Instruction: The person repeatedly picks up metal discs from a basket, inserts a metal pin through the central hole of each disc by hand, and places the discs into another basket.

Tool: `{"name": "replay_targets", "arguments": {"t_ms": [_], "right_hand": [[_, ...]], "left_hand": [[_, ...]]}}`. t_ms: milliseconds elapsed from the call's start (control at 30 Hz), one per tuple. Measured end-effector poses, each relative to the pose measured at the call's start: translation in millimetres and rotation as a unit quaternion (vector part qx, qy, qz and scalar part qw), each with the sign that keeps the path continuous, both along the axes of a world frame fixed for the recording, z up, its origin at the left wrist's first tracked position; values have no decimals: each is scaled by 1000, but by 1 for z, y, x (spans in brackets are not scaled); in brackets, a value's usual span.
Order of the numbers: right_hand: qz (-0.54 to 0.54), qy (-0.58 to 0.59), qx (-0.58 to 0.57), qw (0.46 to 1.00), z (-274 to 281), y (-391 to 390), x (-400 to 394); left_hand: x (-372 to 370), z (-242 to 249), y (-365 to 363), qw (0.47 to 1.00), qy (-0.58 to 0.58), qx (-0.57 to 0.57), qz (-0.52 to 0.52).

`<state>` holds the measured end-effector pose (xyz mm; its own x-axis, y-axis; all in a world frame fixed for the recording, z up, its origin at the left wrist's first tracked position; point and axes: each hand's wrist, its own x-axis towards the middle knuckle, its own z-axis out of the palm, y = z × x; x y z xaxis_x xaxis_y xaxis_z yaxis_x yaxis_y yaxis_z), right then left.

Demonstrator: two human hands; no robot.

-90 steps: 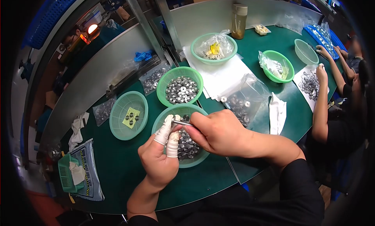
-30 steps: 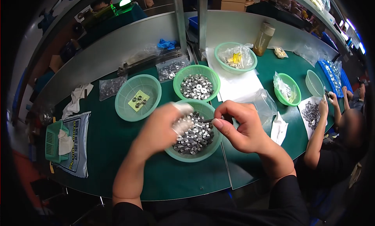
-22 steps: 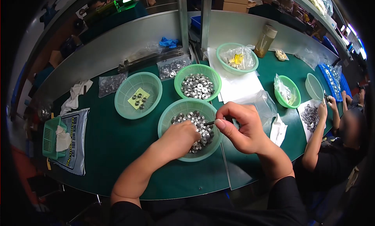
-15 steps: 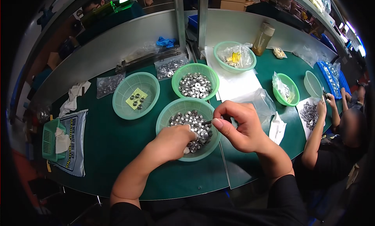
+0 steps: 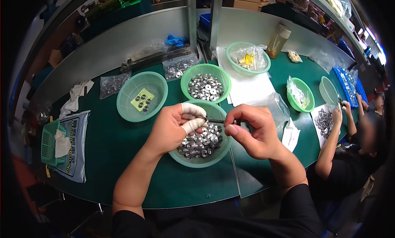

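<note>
My left hand, with white covers on its thumb and finger, pinches a small metal part above the near green basket. My right hand is closed on a thin dark rod, whose left end meets the part. Below both hands, many round metal parts lie in the near basket. Just behind it, a second green basket holds similar parts.
On the left, a pale green basket holds a yellow note with several parts. Bags of parts, a bottle and white paper stand or lie behind. At the right, a co-worker's arm reaches over the table.
My left hand has come up out of the near basket with a metal part and now meets the rod. My right hand has barely moved. The view has shifted slightly.
</note>
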<state>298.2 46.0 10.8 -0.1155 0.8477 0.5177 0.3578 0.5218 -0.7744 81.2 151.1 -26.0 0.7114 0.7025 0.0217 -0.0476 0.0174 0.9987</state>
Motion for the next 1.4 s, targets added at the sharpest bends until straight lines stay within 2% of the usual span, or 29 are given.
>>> {"name": "replay_targets", "arguments": {"t_ms": [67,367,567,667,767,967,1067,1167,1200,1300,1400], "right_hand": [[1,-5,-4,1000,-1,0,0],[-7,-32,22,999,0,1,-3],[-15,-50,49,997,0,-1,-4],[-13,-51,34,998,2,-3,-3],[-30,-59,73,995,-3,-1,-8],[-70,-132,97,984,-7,-5,-16],[-36,-84,66,994,-9,-1,-11],[-39,-82,76,993,-13,2,-10],[-33,-65,62,995,-12,2,-9],[-24,-17,28,999,-5,-1,-4],[-32,16,19,999,3,-6,-2]], "left_hand": [[-3,9,-2,999,-8,-38,2],[-1,14,-18,998,-47,11,32],[0,17,-27,998,-16,38,52],[2,19,-31,994,-31,73,70],[9,14,-37,985,-48,105,126],[14,-2,-38,938,-12,287,196],[10,-3,-38,953,-18,251,168],[11,9,-46,927,29,340,157],[9,14,-44,936,35,324,135],[4,15,-34,984,-40,141,104],[2,14,-27,992,-98,-77,26]]}}
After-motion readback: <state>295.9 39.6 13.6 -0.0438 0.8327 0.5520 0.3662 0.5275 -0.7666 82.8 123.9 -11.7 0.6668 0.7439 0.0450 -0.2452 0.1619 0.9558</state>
